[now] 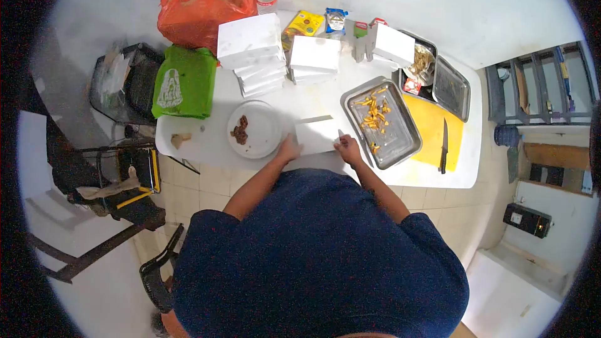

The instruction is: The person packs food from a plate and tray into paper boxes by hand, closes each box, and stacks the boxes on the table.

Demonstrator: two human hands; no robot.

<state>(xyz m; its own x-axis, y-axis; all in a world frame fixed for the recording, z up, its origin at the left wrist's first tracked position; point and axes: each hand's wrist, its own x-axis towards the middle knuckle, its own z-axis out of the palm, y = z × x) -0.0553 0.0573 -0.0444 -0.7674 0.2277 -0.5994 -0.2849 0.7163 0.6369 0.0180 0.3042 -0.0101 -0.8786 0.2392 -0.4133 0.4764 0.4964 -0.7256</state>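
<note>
White box: in front of you, on the bench point(216, 152), between your hands; it is the white box point(316, 136).
Left hand: your left hand point(290, 149) touches the box's left edge; blur hides how far its fingers close.
Right hand: your right hand point(347, 149) has its fingers curled shut, pinching the box's right edge.
Plate: the plate point(269, 126), left of the box, bears brown pieces point(240, 131).
Tray: the metal tray point(394, 144), right of the box, holds yellow-orange strips point(375, 112).
Knife: the knife point(444, 147) lies farther right of the box, on the yellow board point(432, 119).
Stacks: the stacked white boxes point(250, 44) stand beyond the box.
</note>
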